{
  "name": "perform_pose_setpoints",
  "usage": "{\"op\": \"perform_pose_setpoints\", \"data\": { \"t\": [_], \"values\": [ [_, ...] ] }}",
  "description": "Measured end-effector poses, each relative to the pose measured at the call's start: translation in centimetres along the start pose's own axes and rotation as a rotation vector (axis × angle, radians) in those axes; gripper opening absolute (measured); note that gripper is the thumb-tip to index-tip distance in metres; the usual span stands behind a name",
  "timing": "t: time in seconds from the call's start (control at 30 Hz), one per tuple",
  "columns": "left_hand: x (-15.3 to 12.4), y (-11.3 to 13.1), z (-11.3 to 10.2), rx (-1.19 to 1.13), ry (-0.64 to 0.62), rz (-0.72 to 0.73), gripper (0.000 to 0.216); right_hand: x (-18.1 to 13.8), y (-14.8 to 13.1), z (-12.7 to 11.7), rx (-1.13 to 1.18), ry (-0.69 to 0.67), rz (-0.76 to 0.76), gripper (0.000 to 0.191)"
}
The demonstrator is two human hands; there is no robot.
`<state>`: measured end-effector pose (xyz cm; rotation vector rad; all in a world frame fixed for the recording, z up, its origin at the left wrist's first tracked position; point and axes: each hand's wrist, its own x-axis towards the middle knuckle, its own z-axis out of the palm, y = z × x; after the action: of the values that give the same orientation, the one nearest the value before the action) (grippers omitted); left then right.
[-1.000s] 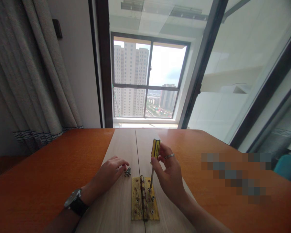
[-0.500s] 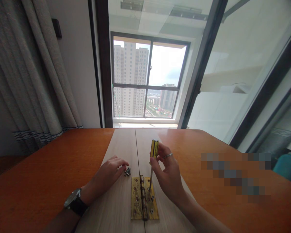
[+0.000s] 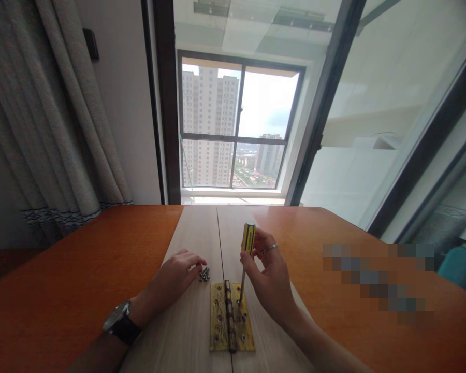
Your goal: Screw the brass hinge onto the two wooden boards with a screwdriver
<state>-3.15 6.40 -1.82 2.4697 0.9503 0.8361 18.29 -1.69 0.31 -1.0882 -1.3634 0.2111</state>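
Note:
My right hand (image 3: 270,274) grips the yellow-and-black handle of a screwdriver (image 3: 248,237). Its shaft runs down, leaning slightly, to a screw head in the right leaf of a worn brass hinge (image 3: 219,326). More screws show lower in that leaf, while the holes in the left leaf look bare. The hinge lies with its barrel along the seam between two pale wooden boards (image 3: 200,228). My left hand (image 3: 181,270) rests on the left board with loosely bent fingers, holding nothing visible. Beside its fingertips sits a small pile of loose screws (image 3: 204,275).
Under the boards is an orange-brown wooden table (image 3: 112,259). A blurred-out patch (image 3: 376,280) covers part of its right side. Grey curtains (image 3: 54,114) hang at the left, and a framed window (image 3: 241,124) stands beyond the far edge.
The screwdriver's handle has turned slightly in my right hand and shifted a touch to the right. Its tip stays on the same screw. My left hand has not moved.

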Motion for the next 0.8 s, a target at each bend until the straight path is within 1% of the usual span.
{"op": "perform_pose_setpoints", "data": {
  "t": [0.27,0.37,0.47,0.57,0.63,0.77,0.8],
  "values": [
    [0.0,0.2,0.0,-0.01,0.011,0.007,0.024,0.1,-0.2,0.1,0.034,0.009,0.012,0.034],
    [0.0,0.0,0.0,-0.013,0.014,0.008,0.025,0.2,-0.3,0.0,0.074,0.001,0.002,0.027],
    [0.0,0.0,0.1,-0.012,0.018,0.017,0.025,0.2,-0.5,-0.1,0.168,-0.014,-0.001,0.018],
    [0.0,0.0,0.0,0.0,0.011,0.024,0.025,0.2,-0.6,-0.2,0.253,-0.025,0.006,0.016],
    [-0.1,0.0,0.0,0.003,0.004,0.02,0.025,0.1,-0.7,-0.1,0.292,-0.032,0.015,0.02],
    [-0.1,0.2,0.0,0.003,0.005,0.012,0.025,-0.2,-1.0,-0.1,0.329,-0.053,0.039,0.05],
    [-0.1,0.2,0.0,0.003,0.009,0.014,0.024,-0.2,-1.1,-0.2,0.326,-0.055,0.037,0.055]
  ]
}}
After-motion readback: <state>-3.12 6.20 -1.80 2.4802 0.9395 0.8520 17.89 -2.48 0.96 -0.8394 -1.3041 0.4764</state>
